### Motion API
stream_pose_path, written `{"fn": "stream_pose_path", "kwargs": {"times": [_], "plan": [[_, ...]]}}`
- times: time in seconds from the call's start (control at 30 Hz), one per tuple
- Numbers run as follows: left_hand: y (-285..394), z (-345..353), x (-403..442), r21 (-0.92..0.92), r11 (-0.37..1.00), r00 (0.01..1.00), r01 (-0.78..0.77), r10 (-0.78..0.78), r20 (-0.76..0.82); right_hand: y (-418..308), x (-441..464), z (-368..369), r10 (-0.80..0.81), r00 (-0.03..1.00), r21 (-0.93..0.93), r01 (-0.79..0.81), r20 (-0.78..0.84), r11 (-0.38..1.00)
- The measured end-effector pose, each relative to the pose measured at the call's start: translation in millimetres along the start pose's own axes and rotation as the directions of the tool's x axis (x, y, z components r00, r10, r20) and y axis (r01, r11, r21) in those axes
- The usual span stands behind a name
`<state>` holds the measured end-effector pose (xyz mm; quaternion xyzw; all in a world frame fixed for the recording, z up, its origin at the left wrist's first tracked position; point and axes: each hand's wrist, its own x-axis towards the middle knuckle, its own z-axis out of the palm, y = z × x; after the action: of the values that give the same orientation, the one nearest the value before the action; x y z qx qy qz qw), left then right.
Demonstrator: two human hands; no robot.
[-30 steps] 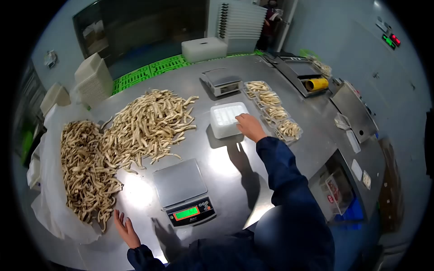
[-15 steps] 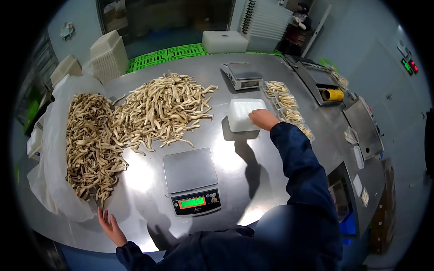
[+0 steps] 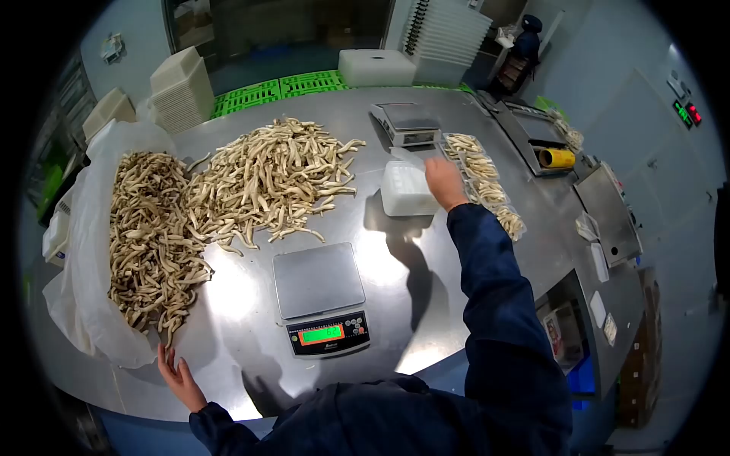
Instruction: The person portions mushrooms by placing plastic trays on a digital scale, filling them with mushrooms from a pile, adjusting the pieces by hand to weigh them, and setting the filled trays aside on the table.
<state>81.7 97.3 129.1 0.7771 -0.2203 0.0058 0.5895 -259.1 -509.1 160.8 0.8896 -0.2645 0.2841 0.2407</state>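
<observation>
My right hand [image 3: 445,183] is closed on the edge of a thin clear plastic tray [image 3: 406,157], tilted up above a white stack of trays [image 3: 407,194]. Fingers of my left hand [image 3: 181,380] are spread at the lower end of a heap of brownish mushrooms [image 3: 156,243]; it holds nothing. That heap lies in a white plastic bag [image 3: 84,281]. Beside it is a pile of paler, long mushrooms [image 3: 270,178]. Between my hands stands a digital scale [image 3: 319,281] with a bare plate and a lit green display.
Filled mushroom trays [image 3: 480,167] stand in a row right of the stack. A second scale [image 3: 408,121] sits behind it. Stacked white containers [image 3: 182,95] are at the back left, green crates [image 3: 312,82] along the far edge. Someone in dark clothing [image 3: 525,45] is at the far right.
My right hand has lifted a clear tray up from the white stack, its far edge tilting. My left hand stays near the mushroom heap. A person has come further into view at the back.
</observation>
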Motion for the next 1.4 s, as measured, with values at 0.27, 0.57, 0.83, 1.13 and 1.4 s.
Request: {"fn": "stream_pose_path", "kwargs": {"times": [0.27, 0.57, 0.83, 1.13, 1.4], "plan": [[-23, 5, -8, -0.074, 0.997, 1.000, 0.026, -0.025, 0.018, -35, 41, -74, 0.653, 0.730, 0.787, -0.518, 0.203, 0.334], [0, 25, -25, -0.151, 0.985, 0.994, 0.086, -0.073, 0.085, -245, -18, -126, -0.389, 0.916, 0.685, 0.222, 0.098, 0.694], [-2, 16, -34, -0.162, 0.980, 0.988, 0.116, -0.098, 0.116, -276, -36, -131, -0.302, 0.931, 0.733, 0.057, 0.207, 0.678], [-14, 25, -40, -0.165, 0.976, 0.984, 0.143, -0.123, 0.128, -253, -176, -110, 0.525, 0.447, 0.648, -0.702, 0.724, -0.297], [10, 44, -32, -0.158, 0.980, 0.984, 0.122, -0.099, 0.150, -276, -194, -114, 0.036, 0.487, 0.446, -0.763, 0.872, -0.468]]}}
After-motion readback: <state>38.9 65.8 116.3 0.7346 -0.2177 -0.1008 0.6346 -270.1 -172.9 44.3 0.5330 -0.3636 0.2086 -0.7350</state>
